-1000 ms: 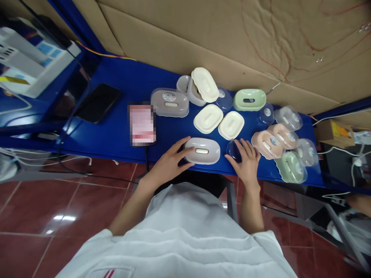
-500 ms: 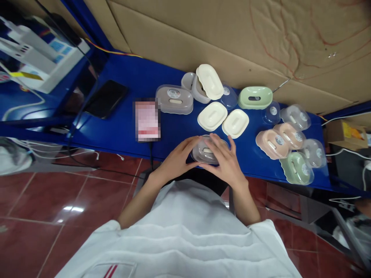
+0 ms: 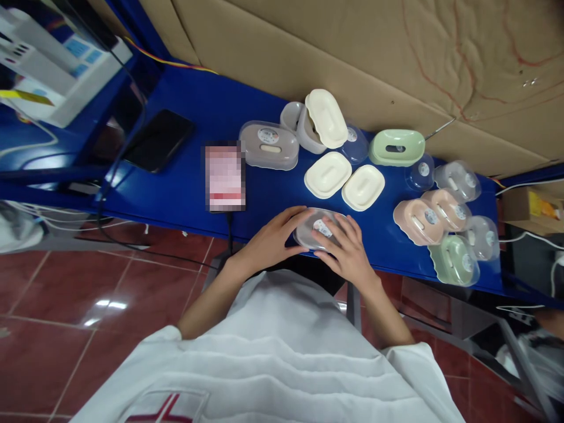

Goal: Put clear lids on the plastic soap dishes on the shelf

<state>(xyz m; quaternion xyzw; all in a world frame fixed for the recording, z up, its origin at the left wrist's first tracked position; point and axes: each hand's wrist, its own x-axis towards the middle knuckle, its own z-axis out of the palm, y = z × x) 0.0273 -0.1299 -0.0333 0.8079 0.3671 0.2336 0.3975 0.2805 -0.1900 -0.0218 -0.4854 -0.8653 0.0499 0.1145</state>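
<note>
At the front edge of the blue table sits a grey soap box (image 3: 314, 222) under a clear lid with a round white label. My left hand (image 3: 278, 239) grips its left end, thumb near the front and fingers along the back. The fingers of my right hand (image 3: 345, 245) lie across the lid's right part, with the thumb toward the front, partly hiding the label. Just behind are two cream oval trays (image 3: 328, 175). Farther back, another cream tray (image 3: 326, 118) rests tilted on a grey box base (image 3: 311, 134).
A larger lidded grey box (image 3: 269, 147), a pixelated screen (image 3: 224, 179) and a black phone (image 3: 159, 141) lie left. Rightward are a green tray (image 3: 397, 147), clear lids (image 3: 420, 172), pink lidded boxes (image 3: 418, 222) and a green lidded box (image 3: 453, 260). Cardboard (image 3: 308, 41) lines the back.
My right hand's fingers have shifted right across the lid, and the round label now shows between my hands. My left hand keeps its grip. The camera view has shifted slightly.
</note>
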